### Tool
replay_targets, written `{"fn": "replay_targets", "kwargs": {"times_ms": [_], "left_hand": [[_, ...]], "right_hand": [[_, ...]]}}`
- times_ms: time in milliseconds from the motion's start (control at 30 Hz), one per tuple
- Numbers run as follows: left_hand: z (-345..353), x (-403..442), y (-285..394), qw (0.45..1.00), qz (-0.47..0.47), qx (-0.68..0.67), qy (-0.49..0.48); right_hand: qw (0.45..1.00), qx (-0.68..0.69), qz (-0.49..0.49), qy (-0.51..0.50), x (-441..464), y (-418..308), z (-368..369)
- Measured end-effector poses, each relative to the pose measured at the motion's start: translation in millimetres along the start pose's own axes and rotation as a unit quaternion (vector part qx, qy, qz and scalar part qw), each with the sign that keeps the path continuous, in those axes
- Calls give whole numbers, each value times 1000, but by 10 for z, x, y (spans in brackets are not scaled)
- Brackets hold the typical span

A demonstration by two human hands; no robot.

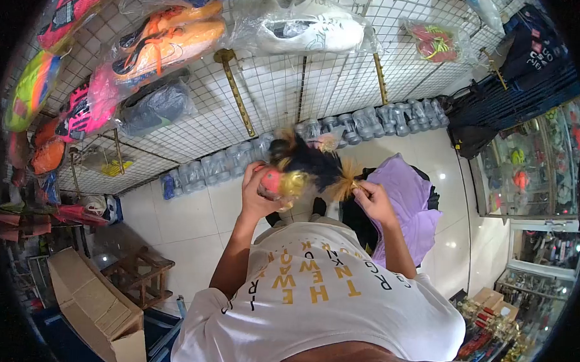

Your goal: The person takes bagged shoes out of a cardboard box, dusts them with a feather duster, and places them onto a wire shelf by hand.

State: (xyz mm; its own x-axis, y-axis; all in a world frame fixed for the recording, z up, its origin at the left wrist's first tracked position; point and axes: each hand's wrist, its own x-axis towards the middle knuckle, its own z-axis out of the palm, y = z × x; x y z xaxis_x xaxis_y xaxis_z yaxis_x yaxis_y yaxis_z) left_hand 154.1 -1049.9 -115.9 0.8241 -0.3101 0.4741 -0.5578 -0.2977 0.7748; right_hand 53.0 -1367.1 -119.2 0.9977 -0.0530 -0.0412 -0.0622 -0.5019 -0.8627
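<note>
My left hand (pixel 254 196) is wrapped round a rounded red and gold object (pixel 283 183), smeared by motion, so I cannot tell its exact kind. My right hand (pixel 373 200) is closed on the tan end of what looks like a feather duster (pixel 319 166). Its dark, shaggy middle stretches left, touching or just above the red and gold object. Both are held in front of my waist, over the floor. A lilac cloth (pixel 401 191) lies over dark items just beyond my right hand.
Plastic-wrapped shoes (pixel 298 28) hang on a white wire grid (pixel 274 94). Along its foot runs a row of wrapped grey items (pixel 368 123). An open cardboard box (pixel 94 298) and a wooden stool (pixel 140 275) stand at left. A glass display case (pixel 527 170) is at right.
</note>
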Motion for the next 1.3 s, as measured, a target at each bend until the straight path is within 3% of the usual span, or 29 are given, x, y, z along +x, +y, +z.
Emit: {"fn": "replay_targets", "kwargs": {"times_ms": [100,133,233,267,300,367,467,567,600,633,667,700,833,933,967,1000,1067,1133,1300], "left_hand": [[86,-34,-44,995,-24,-41,85],[154,-75,-93,986,-65,-116,104],[270,-143,-169,928,-165,-295,156],[283,-135,-149,909,-188,-329,172],[283,-117,-108,888,-210,-364,187],[250,-93,-23,839,-264,-427,209],[210,-139,-83,773,-303,-509,229],[217,-175,-201,745,-308,-542,238],[205,-179,-251,738,-319,-546,236],[196,-180,-300,731,-328,-550,234],[151,-211,-337,781,-289,-524,176],[150,-236,-381,766,-300,-535,190],[88,-439,-537,733,-311,-559,232],[-26,-507,-481,701,-304,-599,240],[-32,-535,-491,702,-303,-596,244],[-11,-579,-517,702,-303,-595,248],[17,-681,-626,713,-297,-589,237],[-6,-641,-559,727,-282,-586,222],[-31,-535,-544,735,-273,-580,221]], "right_hand": [[974,11,111,196,54,159,141],[961,-25,168,217,65,-137,106],[977,-62,70,191,-65,1,269],[989,-45,20,137,-154,-26,314],[988,-111,-41,96,-195,-114,336],[980,-111,-83,142,-225,-49,410],[947,41,119,295,-142,440,565],[970,-85,27,227,-270,220,610],[967,-118,-153,167,-292,229,607],[965,-117,-189,139,-278,237,589],[961,-117,-225,112,-261,242,553],[954,-117,-261,85,-219,184,524],[965,-67,78,241,193,594,405],[972,-147,9,183,669,258,195],[971,-165,-78,155,879,157,187],[961,-183,-163,126,1091,71,199],[942,-251,-212,70,1583,-61,236],[908,-296,-287,76,2150,-216,292],[882,-339,-311,99,3336,-562,496]]}}
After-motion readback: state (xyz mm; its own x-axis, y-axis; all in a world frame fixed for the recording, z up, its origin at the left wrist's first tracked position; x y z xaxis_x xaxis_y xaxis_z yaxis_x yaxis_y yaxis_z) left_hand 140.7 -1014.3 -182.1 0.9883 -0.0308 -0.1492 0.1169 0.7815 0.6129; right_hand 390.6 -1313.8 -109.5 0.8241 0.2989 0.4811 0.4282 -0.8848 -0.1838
